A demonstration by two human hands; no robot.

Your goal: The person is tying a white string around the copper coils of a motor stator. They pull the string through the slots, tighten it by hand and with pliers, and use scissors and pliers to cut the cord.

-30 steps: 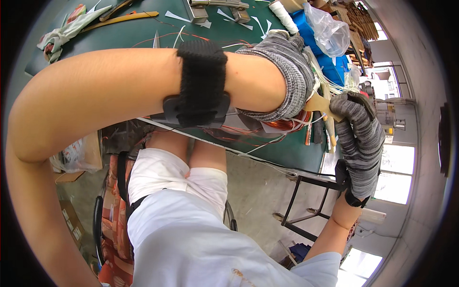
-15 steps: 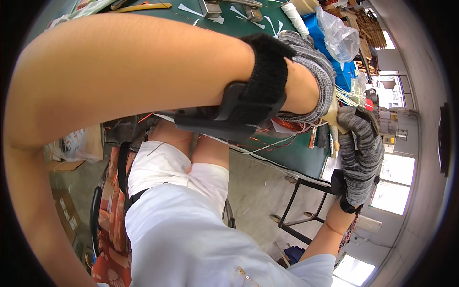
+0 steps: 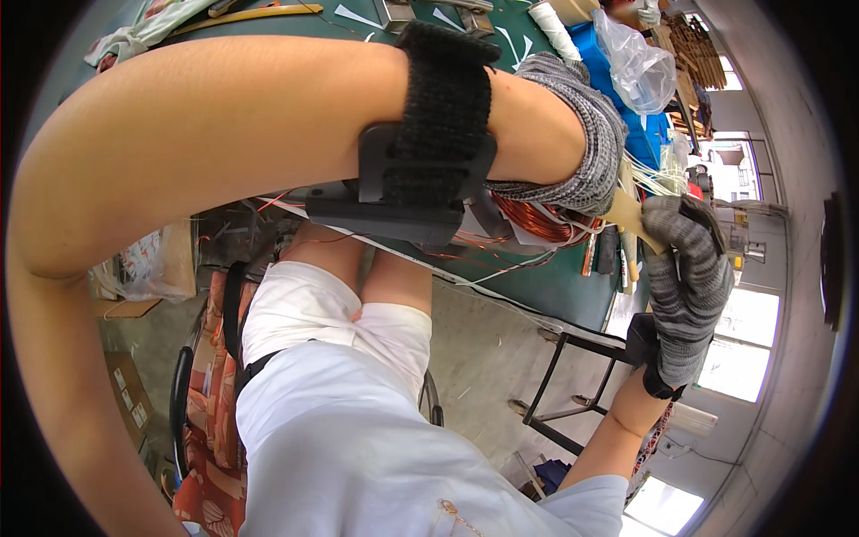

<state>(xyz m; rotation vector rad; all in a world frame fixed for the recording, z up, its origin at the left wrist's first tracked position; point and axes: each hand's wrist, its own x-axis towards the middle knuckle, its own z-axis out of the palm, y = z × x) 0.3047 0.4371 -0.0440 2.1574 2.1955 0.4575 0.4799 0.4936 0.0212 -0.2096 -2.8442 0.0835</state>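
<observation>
My left arm reaches across the top of the head view, with a black strap and mount on the forearm. The grey knit glove on my left hand point(image 3: 573, 125) shows mostly its cuff and back; its fingers are hidden. Right of it a flat tan strip point(image 3: 637, 219) spans the space between both gloves. My right hand point(image 3: 687, 286), gloved in the same knit, is closed with its fingertips at the strip's right end. Below the left glove lies a coil of copper-coloured wire point(image 3: 537, 220). Thin white wires point(image 3: 658, 176) fan out behind the strip.
The green tabletop point(image 3: 573, 295) carries a white thread spool point(image 3: 555, 31), metal blocks point(image 3: 394, 14) and white paper slivers. A blue bin point(image 3: 640, 134) with a clear plastic bag point(image 3: 633, 67) stands at far right. A black metal frame point(image 3: 573, 394) is below the table edge.
My left forearm and its strap have shifted left. My right hand has moved slightly right and down, and more of the tan strip and copper coil shows.
</observation>
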